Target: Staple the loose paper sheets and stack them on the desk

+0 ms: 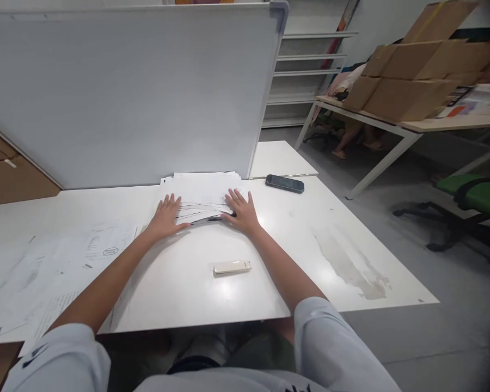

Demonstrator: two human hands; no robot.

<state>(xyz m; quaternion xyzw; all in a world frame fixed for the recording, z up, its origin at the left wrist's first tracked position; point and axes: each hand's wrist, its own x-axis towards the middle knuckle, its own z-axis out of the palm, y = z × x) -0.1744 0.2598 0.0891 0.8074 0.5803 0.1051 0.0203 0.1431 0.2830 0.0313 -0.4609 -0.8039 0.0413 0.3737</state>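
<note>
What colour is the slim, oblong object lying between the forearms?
The slim, oblong object is pale cream; the head view shows it best.

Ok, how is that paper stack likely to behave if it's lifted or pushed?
The paper stack will probably flex rather than stay stiff, since its near edge bows. Sheets may slide apart if held loosely: gaps show between them near that edge, and corners jut out at the far left. Pushed away, it could soon catch on the whiteboard close behind.

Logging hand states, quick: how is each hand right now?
Left hand: open, on the left side of the paper stack.
Right hand: open, on the right side of the same stack.
</note>
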